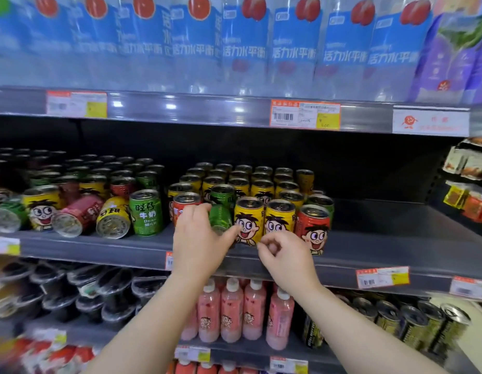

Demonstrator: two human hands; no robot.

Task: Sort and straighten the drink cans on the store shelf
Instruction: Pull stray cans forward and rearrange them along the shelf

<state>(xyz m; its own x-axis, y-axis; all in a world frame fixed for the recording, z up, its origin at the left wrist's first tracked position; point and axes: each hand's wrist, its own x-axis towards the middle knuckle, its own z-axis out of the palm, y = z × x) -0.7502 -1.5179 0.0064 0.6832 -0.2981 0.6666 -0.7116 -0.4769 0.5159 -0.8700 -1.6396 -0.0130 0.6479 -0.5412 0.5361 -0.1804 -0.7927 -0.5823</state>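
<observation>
Two hands work at the front edge of the grey metal store shelf, where the small printed metal drink cans stand. The left hand curls its fingers round a green can that leans tilted between an upright red-orange can on its left and an upright yellow cartoon-face can on its right. The right hand hangs just in front of a second yellow cartoon-face can, fingers loosely curled, holding nothing.

To do this step well, I judge the green can should be lifted clear rather than dragged, since its neighbours touch it on both sides and could topple. The free hand could steady the yellow front cans meanwhile. The can then belongs upright, label forward, with the other green ones.

Counted along the near row of the right-hand block: one red-orange can, one tilted green, two yellow, and one red cartoon-face can at the right end; another green can stands just behind. Behind them are several rows of yellow-sided cans, too crowded to count exactly. In the left group, at least three cans lie on their sides, beside one upright green milk can and one upright yellow can.
</observation>
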